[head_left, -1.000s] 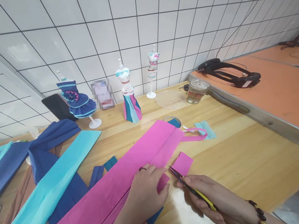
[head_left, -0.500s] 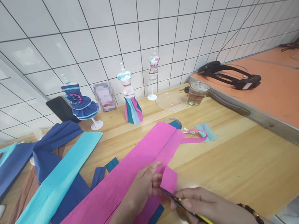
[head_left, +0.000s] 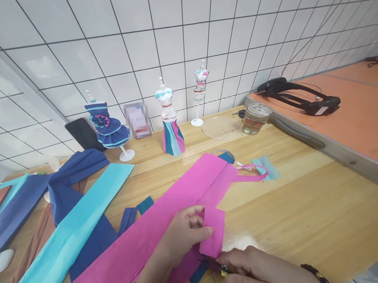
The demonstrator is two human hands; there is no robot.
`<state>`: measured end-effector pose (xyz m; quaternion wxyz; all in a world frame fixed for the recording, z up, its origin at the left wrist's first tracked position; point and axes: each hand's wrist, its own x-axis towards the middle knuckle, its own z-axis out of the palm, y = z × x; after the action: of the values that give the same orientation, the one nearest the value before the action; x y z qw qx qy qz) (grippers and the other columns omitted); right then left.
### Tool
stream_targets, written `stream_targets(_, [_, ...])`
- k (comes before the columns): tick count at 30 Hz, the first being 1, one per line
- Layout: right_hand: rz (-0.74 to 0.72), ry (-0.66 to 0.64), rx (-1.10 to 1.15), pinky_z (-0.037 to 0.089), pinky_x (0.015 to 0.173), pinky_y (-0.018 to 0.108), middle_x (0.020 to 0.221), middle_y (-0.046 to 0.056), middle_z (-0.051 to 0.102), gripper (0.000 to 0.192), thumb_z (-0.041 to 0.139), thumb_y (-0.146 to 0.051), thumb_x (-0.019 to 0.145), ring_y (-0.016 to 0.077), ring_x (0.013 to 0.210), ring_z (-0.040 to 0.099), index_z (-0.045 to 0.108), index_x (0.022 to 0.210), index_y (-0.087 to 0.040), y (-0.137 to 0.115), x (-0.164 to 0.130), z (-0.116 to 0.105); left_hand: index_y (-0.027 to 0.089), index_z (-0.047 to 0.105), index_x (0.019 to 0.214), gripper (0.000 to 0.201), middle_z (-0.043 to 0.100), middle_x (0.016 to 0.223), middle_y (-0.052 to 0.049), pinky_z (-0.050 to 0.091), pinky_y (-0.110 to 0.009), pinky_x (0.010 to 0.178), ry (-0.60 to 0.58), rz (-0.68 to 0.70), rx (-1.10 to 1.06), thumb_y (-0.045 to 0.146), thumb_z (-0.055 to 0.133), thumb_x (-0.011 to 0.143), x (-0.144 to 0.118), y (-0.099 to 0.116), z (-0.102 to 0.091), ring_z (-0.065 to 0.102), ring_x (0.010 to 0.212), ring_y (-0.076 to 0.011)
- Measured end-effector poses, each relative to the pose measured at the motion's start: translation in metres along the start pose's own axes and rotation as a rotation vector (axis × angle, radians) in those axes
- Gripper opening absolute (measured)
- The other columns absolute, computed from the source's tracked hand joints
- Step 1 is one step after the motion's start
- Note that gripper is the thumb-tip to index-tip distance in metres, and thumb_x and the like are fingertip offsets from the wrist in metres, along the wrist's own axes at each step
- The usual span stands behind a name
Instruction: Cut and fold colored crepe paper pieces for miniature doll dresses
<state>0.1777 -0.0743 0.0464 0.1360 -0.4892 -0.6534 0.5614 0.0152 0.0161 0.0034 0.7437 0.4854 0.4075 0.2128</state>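
Note:
My left hand [head_left: 189, 230], a bangle on its wrist, pinches a small piece of pink crepe paper [head_left: 215, 229] between thumb and fingers. Dark scissors [head_left: 213, 265] with a bit of yellow on the handle are in my right hand [head_left: 257, 270]; their blades lie at the lower edge of that piece. Beneath my left arm stretches a long folded strip of pink crepe paper [head_left: 147, 235]. A dark teal scrap [head_left: 199, 275] peeks out below the blades. How far apart the blades are is hard to make out.
Three small dress forms stand by the tiled wall: one in a blue dress [head_left: 111, 130], one with a striped skirt [head_left: 173, 138], one bare-stemmed [head_left: 200, 91]. Turquoise paper [head_left: 64, 239] lies left. A glass jar [head_left: 256, 118] sits near the orange surface [head_left: 372, 130].
The scissors have moved from the pink piece's left side down to its lower edge. My left thumb now lies over the piece, which has turned. The view has shifted slightly.

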Motion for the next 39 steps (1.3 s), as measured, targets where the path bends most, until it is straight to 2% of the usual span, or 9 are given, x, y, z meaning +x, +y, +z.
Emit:
stream_targets(5, [-0.095,0.141,-0.166,0.043,0.07,0.021,0.084,0.001,0.065,0.024,0.04,-0.031,0.088,0.015,0.077,0.058,0.059,0.1,-0.022,-0.002,-0.005,-0.001,0.012,0.061,0.1,0.046,0.065,0.068,-0.002,0.045,-0.023,0.059,0.071,0.053,-0.167,0.027,0.076,0.059,0.003,0.004,-0.001,0.058,0.062,-0.0127])
stream_targets(11, [-0.049,0.22,-0.427,0.045,0.066,0.025,0.091,0.004,0.069,0.039,0.047,-0.029,0.084,0.0209,0.079,0.065,0.047,0.123,-0.022,0.012,-0.003,0.009,0.012,0.06,0.099,0.046,0.068,0.077,-0.006,0.048,-0.025,0.06,0.187,0.066,-0.264,0.027,0.077,0.059,0.006,0.002,0.001,0.062,0.066,-0.0147])
stream_targets(14, [-0.038,0.251,-0.483,0.045,0.063,0.024,0.089,0.004,0.07,0.038,0.051,-0.029,0.083,0.0208,0.077,0.066,0.049,0.12,-0.022,0.016,0.0,0.013,0.011,0.06,0.094,0.043,0.068,0.075,-0.005,0.048,-0.025,0.058,0.246,0.068,-0.286,0.027,0.077,0.058,0.006,0.002,0.0,0.061,0.064,-0.0143])
stream_targets(18, [-0.144,0.138,-0.438,0.043,0.06,0.019,0.086,0.0,0.069,0.036,0.067,-0.034,0.072,0.0162,0.071,0.065,0.057,0.105,-0.024,0.016,0.001,0.013,0.012,0.06,0.089,0.039,0.067,0.074,-0.004,0.048,-0.023,0.058,0.276,0.091,-0.319,0.027,0.076,0.057,0.006,0.004,-0.002,0.059,0.061,-0.0118])
stream_targets(23, [-0.15,0.181,-0.439,0.04,0.054,0.018,0.077,-0.001,0.067,0.017,0.057,-0.022,0.078,0.0122,0.063,0.061,0.057,0.095,-0.02,0.018,-0.001,0.009,0.012,0.06,0.09,0.037,0.066,0.075,-0.004,0.047,-0.024,0.059,0.256,0.12,-0.305,0.029,0.074,0.06,0.007,0.005,-0.004,0.058,0.062,-0.0124])
stream_targets(27, [-0.116,0.348,-0.411,0.043,0.064,0.019,0.084,-0.002,0.067,0.021,0.054,-0.024,0.082,0.013,0.074,0.063,0.053,0.103,-0.024,0.022,-0.002,0.002,0.012,0.058,0.1,0.039,0.066,0.08,-0.005,0.048,-0.028,0.066,0.273,0.219,-0.08,0.029,0.068,0.067,0.01,-0.003,-0.009,0.061,0.072,-0.0169])
stream_targets(30, [-0.12,0.412,-0.443,0.045,0.065,0.021,0.086,-0.003,0.067,0.023,0.053,-0.027,0.084,0.0139,0.076,0.063,0.051,0.107,-0.026,0.024,0.001,-0.003,0.014,0.054,0.113,0.043,0.065,0.082,-0.005,0.048,-0.033,0.069,0.393,0.305,0.339,0.029,0.061,0.073,0.01,-0.008,-0.017,0.06,0.076,-0.0201])
stream_targets(34, [-0.172,0.478,-0.569,0.046,0.064,0.022,0.088,-0.001,0.068,0.022,0.048,-0.031,0.088,0.0148,0.076,0.065,0.05,0.11,-0.027,0.026,0.006,-0.011,0.021,0.059,0.109,0.031,0.06,0.106,-0.008,0.042,-0.043,0.086,0.597,0.604,0.884,0.025,0.054,0.079,0.003,-0.001,-0.024,0.053,0.101,-0.0252])
stream_targets(39, [-0.227,0.492,-0.898,0.044,0.055,0.026,0.078,0.003,0.068,0.02,0.049,-0.021,0.086,0.018,0.066,0.064,0.05,0.105,-0.02,0.026,0.013,-0.026,0.022,0.064,0.09,0.018,0.061,0.095,-0.005,0.043,-0.035,0.082,0.377,0.753,1.007,0.02,0.047,0.085,-0.01,0.015,-0.017,0.054,0.093,-0.0191])
